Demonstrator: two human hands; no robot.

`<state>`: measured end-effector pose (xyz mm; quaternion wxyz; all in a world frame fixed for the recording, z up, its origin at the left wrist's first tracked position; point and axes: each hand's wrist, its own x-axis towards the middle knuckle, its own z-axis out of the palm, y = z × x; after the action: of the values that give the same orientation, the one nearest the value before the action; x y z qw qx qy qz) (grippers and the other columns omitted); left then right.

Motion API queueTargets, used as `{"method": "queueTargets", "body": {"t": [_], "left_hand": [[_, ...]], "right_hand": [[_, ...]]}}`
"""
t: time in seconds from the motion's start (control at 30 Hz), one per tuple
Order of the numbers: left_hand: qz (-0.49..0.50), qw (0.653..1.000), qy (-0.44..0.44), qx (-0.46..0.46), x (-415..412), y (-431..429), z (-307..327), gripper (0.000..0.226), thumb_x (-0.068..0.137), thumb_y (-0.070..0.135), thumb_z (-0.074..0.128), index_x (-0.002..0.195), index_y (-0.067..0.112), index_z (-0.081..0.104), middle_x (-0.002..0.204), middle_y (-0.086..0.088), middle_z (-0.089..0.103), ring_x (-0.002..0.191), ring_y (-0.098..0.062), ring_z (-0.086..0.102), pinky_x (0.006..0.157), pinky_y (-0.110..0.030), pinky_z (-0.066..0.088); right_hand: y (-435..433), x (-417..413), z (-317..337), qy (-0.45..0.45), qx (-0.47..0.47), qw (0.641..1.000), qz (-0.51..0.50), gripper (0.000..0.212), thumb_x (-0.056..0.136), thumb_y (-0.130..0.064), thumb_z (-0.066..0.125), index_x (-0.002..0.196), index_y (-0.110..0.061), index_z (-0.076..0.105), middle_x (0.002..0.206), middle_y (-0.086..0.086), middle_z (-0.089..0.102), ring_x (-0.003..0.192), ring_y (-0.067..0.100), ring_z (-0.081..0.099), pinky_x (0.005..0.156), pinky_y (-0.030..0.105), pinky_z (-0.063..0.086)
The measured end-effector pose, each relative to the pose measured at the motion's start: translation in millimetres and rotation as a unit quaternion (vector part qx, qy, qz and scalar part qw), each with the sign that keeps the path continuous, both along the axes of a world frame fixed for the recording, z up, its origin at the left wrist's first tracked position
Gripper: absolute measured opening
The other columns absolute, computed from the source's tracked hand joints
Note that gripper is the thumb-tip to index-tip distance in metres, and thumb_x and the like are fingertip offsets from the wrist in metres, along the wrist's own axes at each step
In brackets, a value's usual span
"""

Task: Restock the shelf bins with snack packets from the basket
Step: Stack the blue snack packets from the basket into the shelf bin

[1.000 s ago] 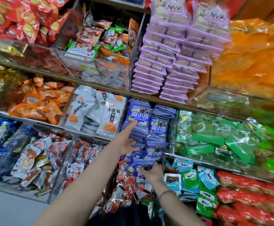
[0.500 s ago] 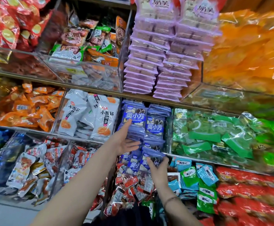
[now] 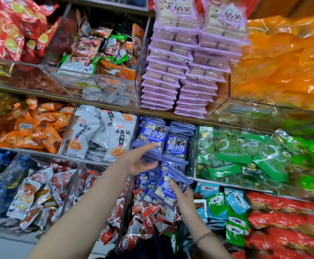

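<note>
Clear acrylic bins (image 3: 100,86) line every shelf of the shop rack before us, packed with packets: red at the upper left, lilac stacks (image 3: 180,75) at top centre, orange at the upper right, green at the middle right. At the frame's centre our left hand (image 3: 141,161) is spread, palm up, fingertips touching the front blue packet stack (image 3: 152,139) in its bin. Just below, our right hand (image 3: 182,195) pinches a loose blue snack packet (image 3: 166,191), tilted, in front of the bin's lower edge. Half a second ago that packet sat lower and the left fingers were less splayed.
</note>
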<state>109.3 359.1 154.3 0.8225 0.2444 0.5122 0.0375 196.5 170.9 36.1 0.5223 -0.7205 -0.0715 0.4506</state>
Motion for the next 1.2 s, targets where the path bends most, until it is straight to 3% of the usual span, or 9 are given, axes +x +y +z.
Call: {"method": "queueTargets", "body": {"t": [0.2, 0.33, 0.43, 0.57, 0.73, 0.9, 1.03, 1.1, 1.2], "left_hand": [[-0.079, 0.994, 0.032, 0.063, -5, -5, 3, 0.051, 0.082, 0.021, 0.074, 0.125, 0.01, 0.048, 0.141, -0.022, 0.041, 0.11, -0.032, 0.06, 0.092, -0.039, 0.053], [-0.114, 0.987, 0.069, 0.093, -6, -11, -4, 0.068, 0.088, 0.041, 0.063, 0.138, 0.002, 0.038, 0.126, -0.024, 0.057, 0.094, -0.027, 0.066, 0.074, -0.034, 0.058], [-0.151, 0.981, 0.073, 0.095, -5, -15, -6, 0.065, 0.091, 0.05, 0.054, 0.131, -0.001, 0.048, 0.112, -0.014, 0.067, 0.09, -0.02, 0.067, 0.07, -0.031, 0.058], [-0.159, 0.979, 0.07, 0.105, -6, -15, -9, 0.056, 0.089, 0.05, 0.058, 0.122, 0.005, 0.055, 0.111, -0.009, 0.069, 0.095, -0.018, 0.066, 0.07, -0.033, 0.057], [-0.197, 0.975, 0.056, 0.093, -13, -15, -10, 0.051, 0.088, 0.048, 0.06, 0.115, 0.004, 0.059, 0.108, -0.01, 0.071, 0.094, -0.02, 0.068, 0.07, -0.033, 0.059], [-0.241, 0.962, 0.054, 0.117, -23, -18, -28, 0.036, 0.089, 0.039, 0.063, 0.107, 0.007, 0.062, 0.102, -0.007, 0.072, 0.089, -0.018, 0.068, 0.07, -0.031, 0.059], [-0.373, 0.871, 0.212, 0.241, -48, -30, -78, 0.028, 0.088, 0.027, 0.067, 0.103, 0.007, 0.055, 0.089, -0.005, 0.065, 0.069, -0.012, 0.057, 0.067, -0.025, 0.05], [-0.376, 0.817, 0.281, 0.334, -50, -32, -104, 0.048, 0.084, 0.02, 0.071, 0.12, -0.002, 0.048, 0.113, -0.016, 0.061, 0.091, -0.023, 0.062, 0.078, -0.03, 0.051], [-0.335, 0.793, 0.289, 0.418, -44, -32, -121, 0.056, 0.08, 0.014, 0.07, 0.128, 0.004, 0.044, 0.127, -0.017, 0.048, 0.123, -0.033, 0.044, 0.101, -0.035, 0.041]], "right_hand": [[3, 0, 12, 0.062, 0.022, 0.998, -0.007, 0.07, 0.068, -0.057, 0.071, 0.13, -0.037, 0.044, 0.143, -0.004, 0.041, 0.128, 0.017, 0.041, 0.106, 0.041, 0.031], [-9, -4, 9, 0.081, 0.026, 0.996, 0.021, 0.068, 0.058, -0.06, 0.075, 0.119, -0.047, 0.047, 0.142, -0.01, 0.041, 0.124, 0.011, 0.04, 0.107, 0.041, 0.029], [-14, -7, 5, 0.098, 0.016, 0.995, 0.013, 0.091, 0.057, -0.062, 0.076, 0.136, -0.037, 0.039, 0.142, -0.01, 0.038, 0.134, 0.016, 0.035, 0.113, 0.045, 0.027], [-20, -9, 9, 0.112, -0.003, 0.993, 0.022, 0.089, 0.057, -0.061, 0.079, 0.134, -0.034, 0.045, 0.14, -0.011, 0.044, 0.132, 0.017, 0.04, 0.113, 0.046, 0.028], [-32, -10, 3, 0.14, -0.012, 0.99, 0.013, 0.065, 0.049, -0.053, 0.086, 0.107, -0.037, 0.063, 0.116, -0.015, 0.064, 0.112, 0.008, 0.055, 0.1, 0.034, 0.037], [-29, -13, 0, 0.122, -0.01, 0.992, 0.044, 0.047, 0.063, -0.043, 0.083, 0.107, -0.036, 0.068, 0.111, -0.013, 0.07, 0.105, 0.005, 0.064, 0.089, 0.023, 0.046], [-29, -12, -10, 0.114, -0.05, 0.989, 0.073, 0.041, 0.07, -0.037, 0.08, 0.109, -0.034, 0.066, 0.111, -0.013, 0.068, 0.104, 0.005, 0.063, 0.083, 0.017, 0.046], [-23, -12, -16, 0.114, -0.076, 0.986, 0.092, 0.045, 0.073, -0.037, 0.079, 0.114, -0.032, 0.063, 0.118, -0.012, 0.064, 0.114, 0.012, 0.056, 0.098, 0.029, 0.04], [-12, -14, -19, 0.123, -0.092, 0.982, 0.109, 0.043, 0.077, -0.032, 0.076, 0.116, -0.033, 0.058, 0.12, -0.013, 0.058, 0.117, 0.013, 0.051, 0.096, 0.03, 0.035]]}}
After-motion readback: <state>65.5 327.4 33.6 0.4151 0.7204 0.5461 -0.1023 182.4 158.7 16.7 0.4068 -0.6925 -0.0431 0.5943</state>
